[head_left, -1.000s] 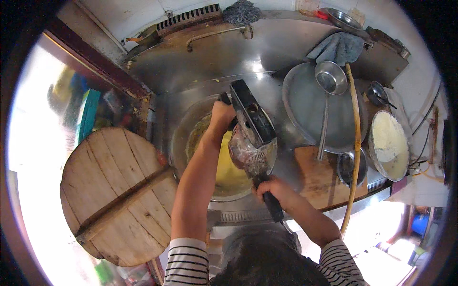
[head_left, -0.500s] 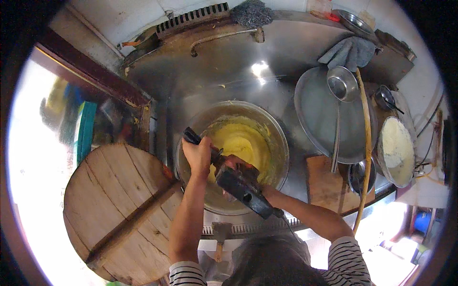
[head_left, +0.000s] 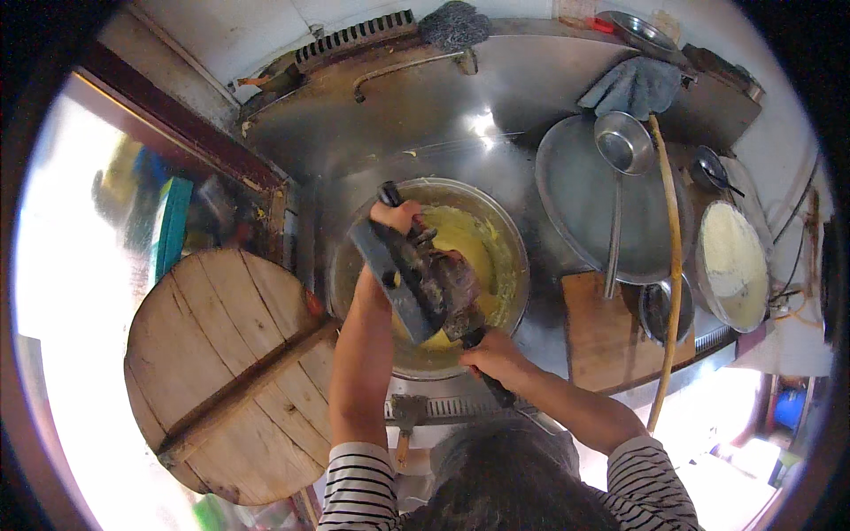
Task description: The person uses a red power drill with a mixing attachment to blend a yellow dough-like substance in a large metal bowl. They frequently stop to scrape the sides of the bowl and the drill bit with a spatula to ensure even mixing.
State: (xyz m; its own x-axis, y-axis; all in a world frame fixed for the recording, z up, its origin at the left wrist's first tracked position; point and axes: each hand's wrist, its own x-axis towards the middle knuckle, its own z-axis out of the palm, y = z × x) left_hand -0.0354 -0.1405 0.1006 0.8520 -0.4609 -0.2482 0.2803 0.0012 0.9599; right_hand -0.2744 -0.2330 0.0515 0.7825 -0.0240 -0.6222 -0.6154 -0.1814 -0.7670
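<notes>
A dark, bulky handheld power tool (head_left: pixel 400 281), like a drill-type mixer, is held over a wide metal pot (head_left: pixel 521 274). Thick yellow batter (head_left: pixel 469 237) fills the bottom of the pot and smears its inner wall. My left hand (head_left: pixel 396 215) is closed round the tool's black grip at the far left side of the pot. Nearer me, my right hand (head_left: pixel 496 357) wraps round a black handle at the tool's near end. The tool's lower end is hidden beneath its body, so I cannot tell whether it touches the batter.
A round wooden lid (head_left: pixel 239 380) lies to the left. On the right are a large metal basin (head_left: pixel 553 203) with a long-handled ladle (head_left: pixel 624 146) and a wooden pole (head_left: pixel 670 265) across it, a wooden board (head_left: pixel 593 332) and a bowl of pale flour-like powder (head_left: pixel 733 257). A faucet (head_left: pixel 407 71) stands behind.
The power tool has turned, its body swinging left and away from me. My right hand has come from beside the tool's body to its near handle. My left hand has moved slightly farther off.
</notes>
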